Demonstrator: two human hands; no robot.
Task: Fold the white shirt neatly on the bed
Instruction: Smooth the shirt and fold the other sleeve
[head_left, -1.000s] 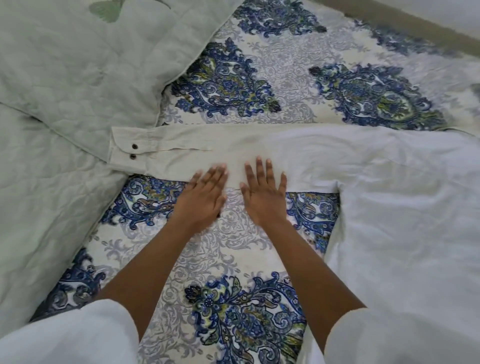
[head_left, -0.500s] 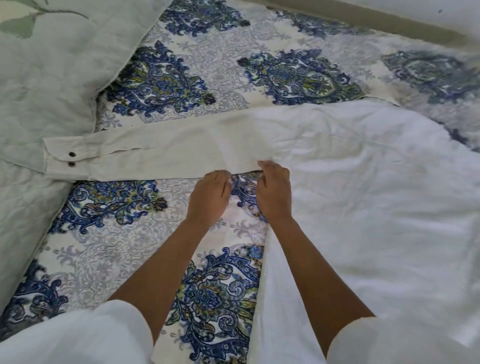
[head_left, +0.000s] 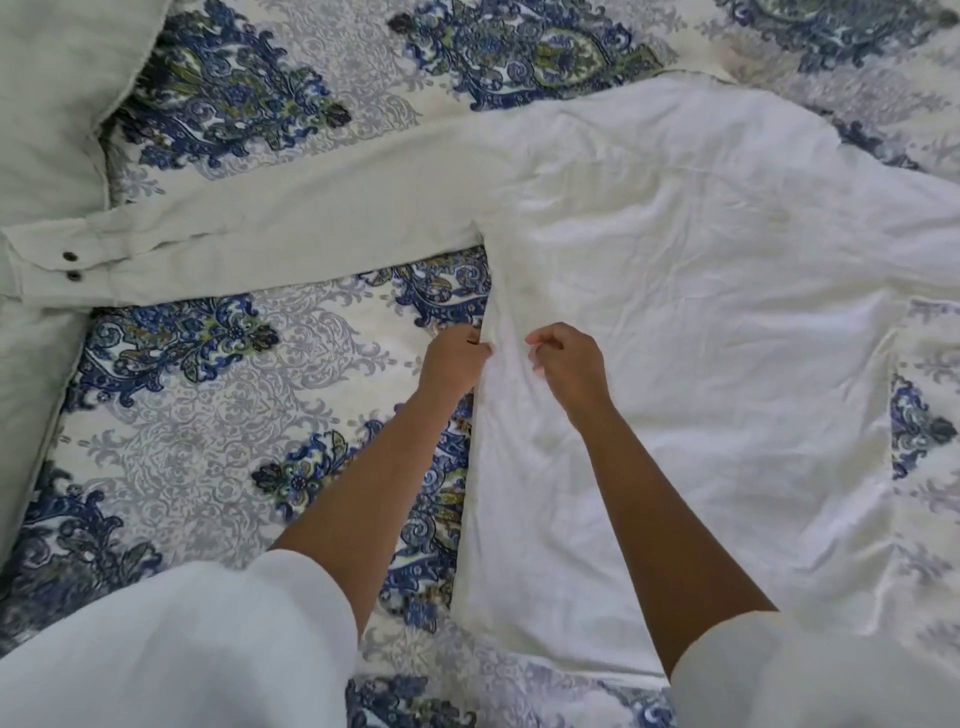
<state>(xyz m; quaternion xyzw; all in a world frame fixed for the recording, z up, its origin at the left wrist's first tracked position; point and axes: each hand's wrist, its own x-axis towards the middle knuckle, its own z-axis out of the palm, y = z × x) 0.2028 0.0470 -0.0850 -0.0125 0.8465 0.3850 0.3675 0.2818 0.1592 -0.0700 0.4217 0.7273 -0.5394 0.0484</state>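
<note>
The white shirt (head_left: 701, 312) lies spread flat on the patterned bed (head_left: 208, 415), its body to the right. One long sleeve (head_left: 270, 228) stretches left, ending in a cuff with two dark buttons (head_left: 70, 265). My left hand (head_left: 454, 358) pinches the shirt's left side edge just below the armpit. My right hand (head_left: 569, 364) sits a little to the right on the shirt body, fingers curled and gripping a small fold of the fabric. The strip of cloth between both hands is slightly raised.
A pale green quilt (head_left: 47, 104) covers the bed's left side and upper left corner, and the cuff lies on it. The blue floral bedsheet shows around the shirt. My own white sleeves (head_left: 182, 649) fill the bottom of the view.
Both hands were pressed flat on the sleeve, then slid right and down along the shirt to its side seam, where they now grip the fabric. The view has shifted right.
</note>
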